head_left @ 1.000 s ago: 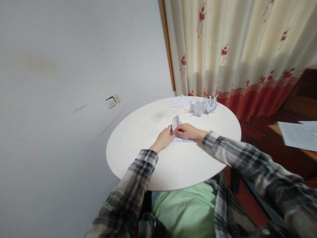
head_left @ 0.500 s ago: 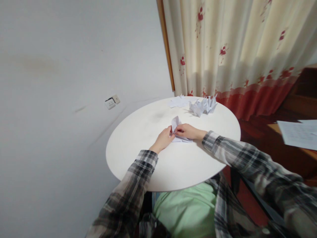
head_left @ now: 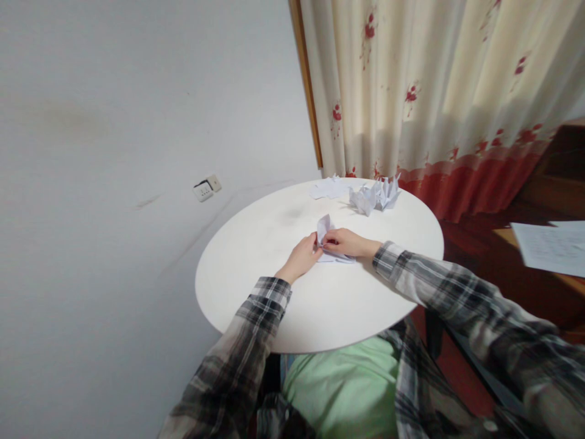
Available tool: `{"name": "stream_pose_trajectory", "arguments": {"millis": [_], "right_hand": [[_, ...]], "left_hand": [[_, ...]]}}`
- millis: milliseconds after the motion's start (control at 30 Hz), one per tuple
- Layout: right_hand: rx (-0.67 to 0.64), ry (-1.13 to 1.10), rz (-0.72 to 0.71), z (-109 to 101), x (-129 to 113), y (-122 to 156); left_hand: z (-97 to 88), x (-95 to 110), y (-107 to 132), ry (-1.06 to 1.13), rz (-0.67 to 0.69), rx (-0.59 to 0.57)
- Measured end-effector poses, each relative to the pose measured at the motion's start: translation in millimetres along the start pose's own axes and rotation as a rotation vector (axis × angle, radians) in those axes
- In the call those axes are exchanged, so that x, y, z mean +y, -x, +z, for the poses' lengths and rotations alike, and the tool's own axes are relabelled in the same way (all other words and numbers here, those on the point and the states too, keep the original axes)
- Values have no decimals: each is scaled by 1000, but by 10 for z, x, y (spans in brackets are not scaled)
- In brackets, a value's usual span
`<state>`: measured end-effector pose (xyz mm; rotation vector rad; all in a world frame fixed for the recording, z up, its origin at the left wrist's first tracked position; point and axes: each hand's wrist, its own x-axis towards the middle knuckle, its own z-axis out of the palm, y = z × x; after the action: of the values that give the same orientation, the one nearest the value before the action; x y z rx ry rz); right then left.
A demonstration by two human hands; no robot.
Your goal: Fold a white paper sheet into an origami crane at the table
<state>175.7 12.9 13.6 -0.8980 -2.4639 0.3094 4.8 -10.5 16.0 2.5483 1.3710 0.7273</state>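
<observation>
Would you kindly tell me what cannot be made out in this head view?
All in the head view:
Folded paper: its gripped part is hidden by the left hand and right hand.
White paper figures: they overlap one another, so their number is unclear.
Sheet at right: its marks are too small and blurred to read, and the picture's right edge cuts it off.

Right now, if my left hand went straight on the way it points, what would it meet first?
Your left hand would likely meet the paper first, right at its fingertips; the right hand sits close alongside, though depth there is unclear.
</observation>
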Motion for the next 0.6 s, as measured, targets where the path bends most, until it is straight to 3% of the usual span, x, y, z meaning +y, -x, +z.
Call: {"name": "stream_pose_trajectory", "arguments": {"millis": [600], "right_hand": [[-9, 4, -11, -7, -6, -7]], "left_hand": [[-3, 8, 5, 6, -7, -1]]}}
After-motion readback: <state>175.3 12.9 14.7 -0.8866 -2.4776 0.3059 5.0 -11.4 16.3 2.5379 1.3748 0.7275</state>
